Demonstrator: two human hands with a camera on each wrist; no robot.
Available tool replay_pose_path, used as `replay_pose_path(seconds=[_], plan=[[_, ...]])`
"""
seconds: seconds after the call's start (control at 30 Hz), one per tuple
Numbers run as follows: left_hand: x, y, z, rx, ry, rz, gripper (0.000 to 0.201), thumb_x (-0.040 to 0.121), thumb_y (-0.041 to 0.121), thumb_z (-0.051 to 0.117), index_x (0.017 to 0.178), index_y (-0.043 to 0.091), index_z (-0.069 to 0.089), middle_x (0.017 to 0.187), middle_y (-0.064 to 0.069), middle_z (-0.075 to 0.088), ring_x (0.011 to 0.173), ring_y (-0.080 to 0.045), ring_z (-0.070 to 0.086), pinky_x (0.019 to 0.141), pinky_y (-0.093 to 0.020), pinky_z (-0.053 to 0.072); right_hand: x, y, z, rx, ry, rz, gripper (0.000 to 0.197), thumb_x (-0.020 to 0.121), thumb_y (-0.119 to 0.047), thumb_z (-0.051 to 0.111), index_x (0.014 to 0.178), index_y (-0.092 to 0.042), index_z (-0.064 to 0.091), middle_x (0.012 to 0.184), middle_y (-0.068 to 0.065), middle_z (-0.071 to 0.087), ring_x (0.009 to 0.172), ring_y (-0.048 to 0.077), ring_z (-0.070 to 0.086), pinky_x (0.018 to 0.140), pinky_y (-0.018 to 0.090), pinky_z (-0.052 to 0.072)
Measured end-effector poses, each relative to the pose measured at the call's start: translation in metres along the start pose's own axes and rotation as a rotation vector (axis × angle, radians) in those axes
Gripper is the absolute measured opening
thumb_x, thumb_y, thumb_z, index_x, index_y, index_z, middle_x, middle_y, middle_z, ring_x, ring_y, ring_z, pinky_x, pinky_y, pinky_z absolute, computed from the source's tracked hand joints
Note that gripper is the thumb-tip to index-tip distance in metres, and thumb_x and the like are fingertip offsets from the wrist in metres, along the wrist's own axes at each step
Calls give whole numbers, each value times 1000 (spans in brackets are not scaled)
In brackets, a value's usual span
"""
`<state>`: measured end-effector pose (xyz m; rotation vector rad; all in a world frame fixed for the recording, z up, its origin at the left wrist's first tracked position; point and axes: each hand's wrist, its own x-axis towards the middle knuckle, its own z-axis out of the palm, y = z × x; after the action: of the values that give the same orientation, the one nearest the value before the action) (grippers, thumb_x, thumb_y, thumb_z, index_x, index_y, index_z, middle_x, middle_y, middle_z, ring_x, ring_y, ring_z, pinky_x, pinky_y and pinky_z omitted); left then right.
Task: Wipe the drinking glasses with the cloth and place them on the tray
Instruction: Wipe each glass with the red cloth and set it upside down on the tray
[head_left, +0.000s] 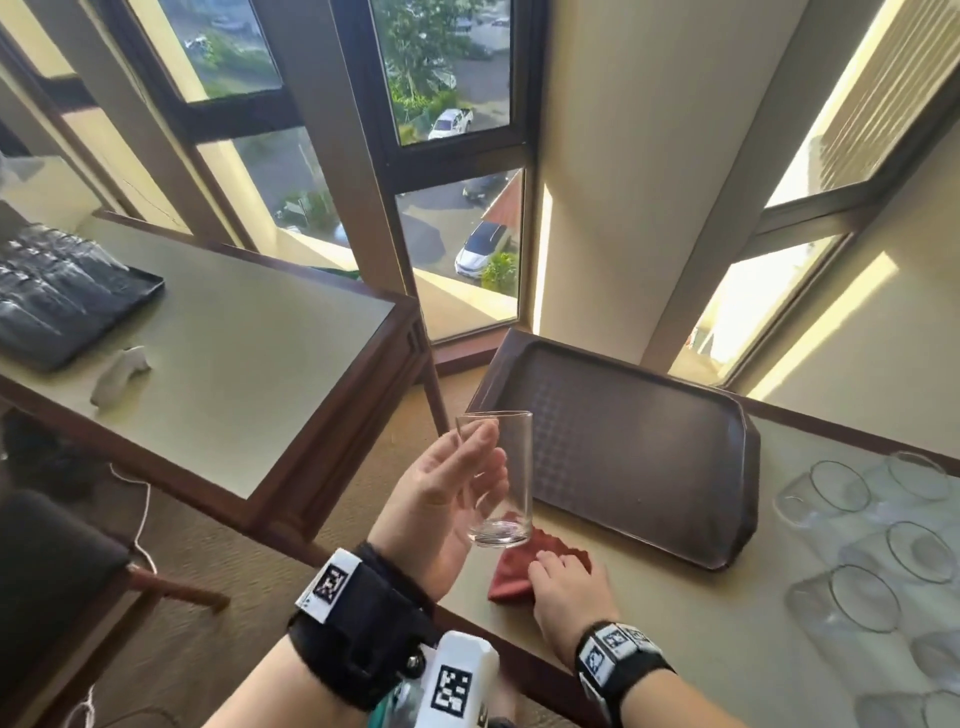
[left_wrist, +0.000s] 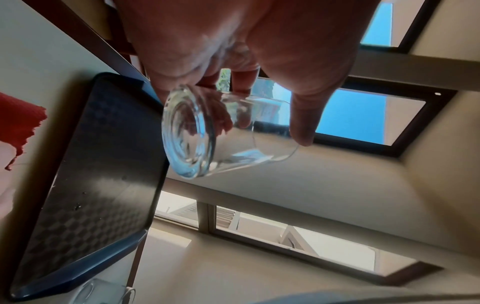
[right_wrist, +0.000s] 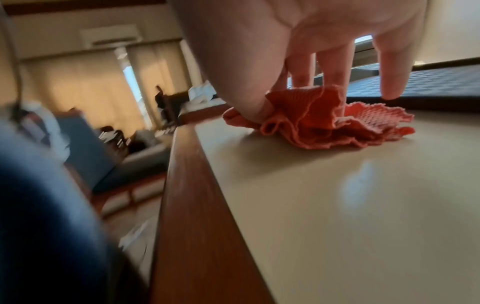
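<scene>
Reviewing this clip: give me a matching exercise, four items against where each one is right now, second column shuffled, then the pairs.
Items:
1. drinking glass
2. red cloth
3. brown tray
4. other glasses

Places:
A. lying bare on the table
B. pinched by the right hand
C. standing at the table's right end
D. held up in the left hand

Pairs: 1-D, 2-B, 3-A, 4-C

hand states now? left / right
Left hand: grips the glass, held up.
Right hand: pinches the red cloth on the table.
</scene>
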<state>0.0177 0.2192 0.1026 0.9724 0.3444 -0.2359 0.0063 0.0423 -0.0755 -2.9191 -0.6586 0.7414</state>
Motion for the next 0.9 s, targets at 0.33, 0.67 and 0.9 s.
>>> replay_pose_path(seconds=[0.33, 0.67, 0.9], plan=[[22, 4, 59, 167, -17, 47, 59, 79, 61, 78, 117, 18, 66, 86, 11, 75, 91, -10, 70, 88, -34, 46, -46, 39, -137, 1244, 721, 201, 8, 103, -17, 45, 100, -13, 51, 80, 6, 62, 71, 21, 62, 64, 31, 52], [18, 19, 162, 297, -238, 171, 98, 77, 86, 65, 147, 19, 51, 141, -9, 67, 133, -24, 63, 120, -58, 38, -108, 33, -247, 1053, 1136, -400, 59, 95, 13, 57, 144, 7, 25, 143, -19, 55, 131, 8, 56, 106, 25, 49], [6, 26, 201, 334, -294, 201, 73, 89, 73, 46, 141, 21, 51, 131, -3, 74, 121, -19, 72, 115, -55, 44, -130, 58, -268, 1009, 1244, -399, 54, 102, -3, 49, 153, 0, 31, 145, -7, 56, 131, 12, 57, 104, 28, 51]])
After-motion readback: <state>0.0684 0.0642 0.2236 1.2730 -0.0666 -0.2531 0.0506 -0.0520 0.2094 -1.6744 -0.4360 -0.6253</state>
